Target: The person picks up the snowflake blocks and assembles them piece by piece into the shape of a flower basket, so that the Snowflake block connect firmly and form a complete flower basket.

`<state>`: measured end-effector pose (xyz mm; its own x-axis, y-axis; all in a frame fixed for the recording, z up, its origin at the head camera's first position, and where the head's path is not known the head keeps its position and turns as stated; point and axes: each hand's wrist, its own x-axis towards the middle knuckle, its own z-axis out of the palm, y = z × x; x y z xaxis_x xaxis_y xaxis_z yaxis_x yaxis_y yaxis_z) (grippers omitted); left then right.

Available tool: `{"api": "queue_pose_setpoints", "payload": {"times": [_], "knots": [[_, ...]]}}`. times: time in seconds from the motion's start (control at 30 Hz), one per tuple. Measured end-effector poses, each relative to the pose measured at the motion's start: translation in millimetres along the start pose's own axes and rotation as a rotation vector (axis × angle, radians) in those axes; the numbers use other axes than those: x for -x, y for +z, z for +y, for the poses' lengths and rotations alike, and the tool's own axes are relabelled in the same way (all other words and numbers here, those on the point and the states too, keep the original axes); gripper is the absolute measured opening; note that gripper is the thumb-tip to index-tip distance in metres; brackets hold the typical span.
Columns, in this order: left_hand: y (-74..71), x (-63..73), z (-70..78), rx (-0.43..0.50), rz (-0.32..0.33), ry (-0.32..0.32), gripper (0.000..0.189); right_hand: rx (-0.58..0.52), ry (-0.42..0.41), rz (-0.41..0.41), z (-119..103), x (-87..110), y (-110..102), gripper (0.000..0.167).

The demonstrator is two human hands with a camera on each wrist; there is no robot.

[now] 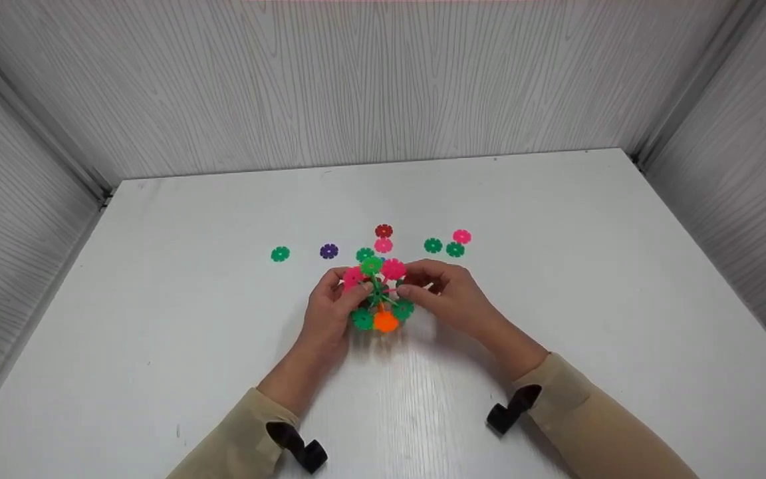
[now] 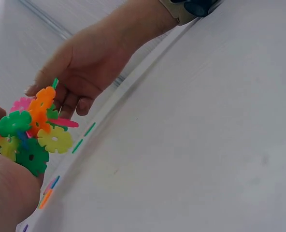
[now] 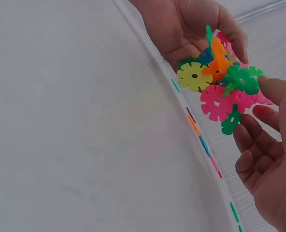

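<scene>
A rounded cluster of interlocked plastic snowflake discs (image 1: 378, 293) is held above the table between both hands. It mixes green, pink, yellow, blue and orange pieces; an orange disc (image 1: 385, 322) faces the near side. My left hand (image 1: 330, 306) grips the cluster from the left, its thumb on top. From the right, my right hand (image 1: 456, 296) pinches a pink disc (image 3: 262, 99) at the cluster's side between thumb and index finger. The other right fingers curl loosely below, as the right wrist view shows. Part of the cluster's underside is hidden by the left hand.
Loose discs lie beyond the hands on the white table (image 1: 190, 319): a green disc (image 1: 280, 253), a purple disc (image 1: 329, 251), a red disc (image 1: 383, 230), a pink disc (image 1: 462, 236) and several others. Grey wood-grain panels (image 1: 370, 86) enclose the back and sides.
</scene>
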<state>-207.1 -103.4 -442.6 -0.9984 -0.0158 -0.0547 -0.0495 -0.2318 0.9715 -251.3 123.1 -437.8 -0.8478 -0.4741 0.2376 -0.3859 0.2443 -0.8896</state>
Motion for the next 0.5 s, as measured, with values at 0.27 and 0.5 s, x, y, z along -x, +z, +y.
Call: {"api": "queue_pose_setpoints", "payload": {"times": [0.27,0.5], "knots": [[1.8,1.7,2.6,0.059,0.041,0.078,0.03,-0.041,-0.004,-0.052,-0.8,0.4,-2.5,0.034],[2.3,0.8,3.2,0.125,-0.016,0.113,0.028,-0.176,0.011,-0.118,-1.6,0.7,-4.8,0.038]]}}
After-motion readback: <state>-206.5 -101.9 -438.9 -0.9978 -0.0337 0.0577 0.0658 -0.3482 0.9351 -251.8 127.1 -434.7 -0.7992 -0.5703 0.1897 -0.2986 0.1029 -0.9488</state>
